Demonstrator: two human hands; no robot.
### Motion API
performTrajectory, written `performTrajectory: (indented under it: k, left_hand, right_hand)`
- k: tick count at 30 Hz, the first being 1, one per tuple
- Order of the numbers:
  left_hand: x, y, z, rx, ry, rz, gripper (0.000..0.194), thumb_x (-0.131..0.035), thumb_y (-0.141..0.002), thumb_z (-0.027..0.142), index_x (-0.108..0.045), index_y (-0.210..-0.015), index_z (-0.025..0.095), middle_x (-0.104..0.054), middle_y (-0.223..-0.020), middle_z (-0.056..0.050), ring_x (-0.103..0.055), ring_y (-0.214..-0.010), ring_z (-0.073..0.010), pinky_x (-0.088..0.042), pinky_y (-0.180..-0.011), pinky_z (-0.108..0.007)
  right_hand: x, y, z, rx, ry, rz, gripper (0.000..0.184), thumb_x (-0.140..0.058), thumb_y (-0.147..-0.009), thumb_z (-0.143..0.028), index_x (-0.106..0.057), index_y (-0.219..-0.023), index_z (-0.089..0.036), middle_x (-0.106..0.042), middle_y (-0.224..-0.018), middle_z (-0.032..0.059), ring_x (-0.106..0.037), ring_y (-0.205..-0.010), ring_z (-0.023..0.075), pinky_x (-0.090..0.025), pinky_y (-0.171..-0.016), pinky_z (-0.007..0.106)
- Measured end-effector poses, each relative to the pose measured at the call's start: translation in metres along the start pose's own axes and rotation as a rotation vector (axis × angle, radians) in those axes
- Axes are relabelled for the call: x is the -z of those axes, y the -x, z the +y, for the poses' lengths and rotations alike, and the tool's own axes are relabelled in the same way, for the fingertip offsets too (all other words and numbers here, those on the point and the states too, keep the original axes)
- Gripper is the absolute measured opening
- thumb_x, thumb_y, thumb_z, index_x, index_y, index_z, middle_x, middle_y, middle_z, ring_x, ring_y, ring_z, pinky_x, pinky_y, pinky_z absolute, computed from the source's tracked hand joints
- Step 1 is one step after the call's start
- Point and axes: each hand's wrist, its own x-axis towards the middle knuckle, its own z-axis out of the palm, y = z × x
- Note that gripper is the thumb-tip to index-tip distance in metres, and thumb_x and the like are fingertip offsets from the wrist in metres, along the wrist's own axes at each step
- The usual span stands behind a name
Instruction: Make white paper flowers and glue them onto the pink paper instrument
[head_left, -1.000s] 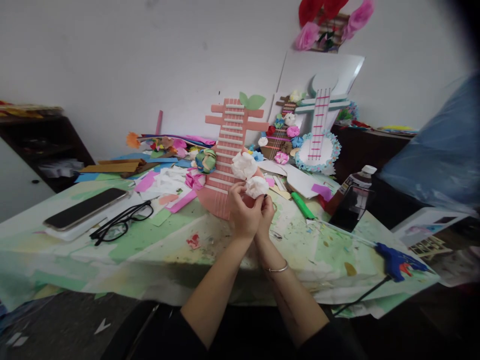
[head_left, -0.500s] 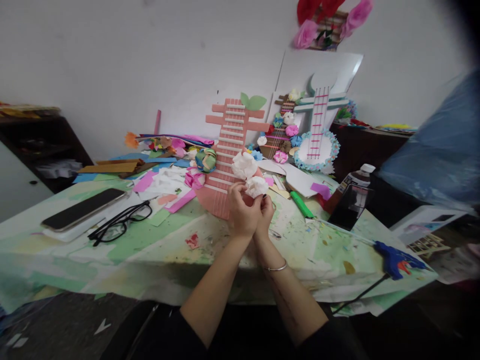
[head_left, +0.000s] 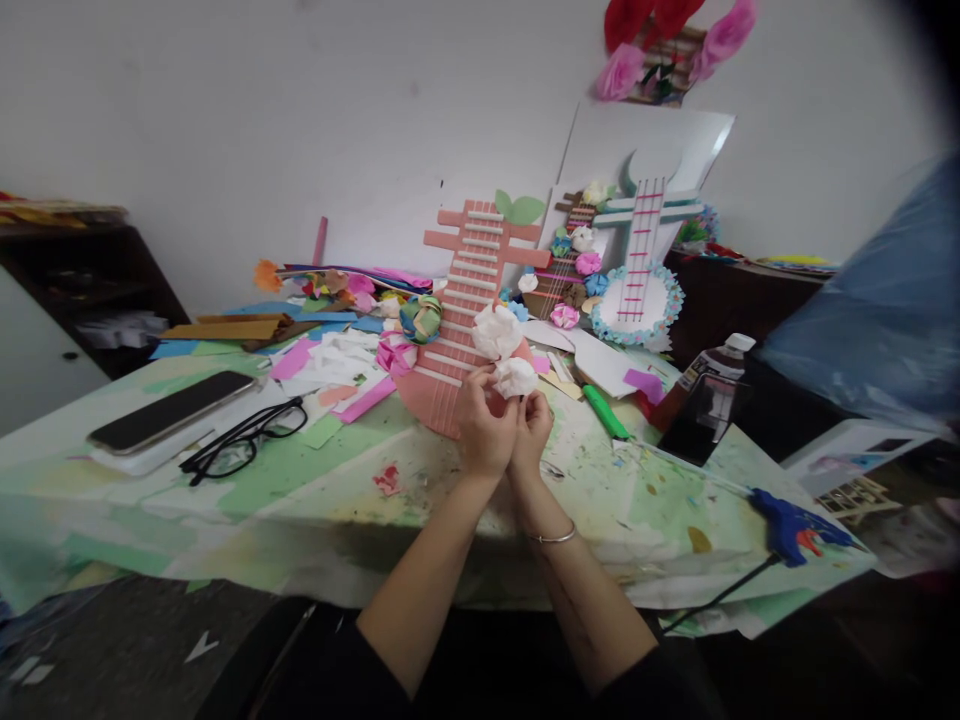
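Note:
Close together at the lower right of a pink paper lute (head_left: 441, 385), my left hand (head_left: 486, 425) and my right hand (head_left: 533, 425) are both closed on a white paper flower (head_left: 515, 378). The fingers pinch its lower edge; their tips are partly hidden. Just above, a second white paper flower (head_left: 496, 331) sits against the lute's front. The lute stands tilted, with white frets, thin strings and green paper leaves (head_left: 520, 208) at its top. A green paper flower (head_left: 421, 319) and a pink paper flower (head_left: 396, 352) are on its left side.
Eyeglasses (head_left: 244, 440) and a phone (head_left: 172, 410) lie to the left. On the right are a green utility knife (head_left: 604, 411), an upright phone (head_left: 703, 420), a bottle (head_left: 712, 365) and a blue glue gun (head_left: 795, 525). Another paper lute (head_left: 637, 285) leans behind.
The pink lute's top has tilted to the right, its leaves and flowers shifting with it. Both hands keep hold of the lower white flower. The view has moved slightly.

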Motion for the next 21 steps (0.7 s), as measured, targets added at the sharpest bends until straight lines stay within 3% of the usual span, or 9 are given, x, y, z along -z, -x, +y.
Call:
performTrajectory:
  k: [21]
  left_hand:
    - [0.0053,-0.006,-0.0057,-0.052,-0.095,-0.032,0.034,-0.07,-0.073,0.009,-0.055,-0.101,0.021,-0.068,-0.107,-0.008,-0.064,-0.104,-0.0224,-0.052,-0.091,-0.037]
  right_hand:
    - [-0.0022,0.0027,-0.0101,-0.085,-0.121,0.003,0.024,-0.056,-0.082,-0.041,-0.057,-0.085,-0.017,-0.059,-0.075,0.0009,-0.051,-0.07,0.0148,-0.044,-0.067,0.027]
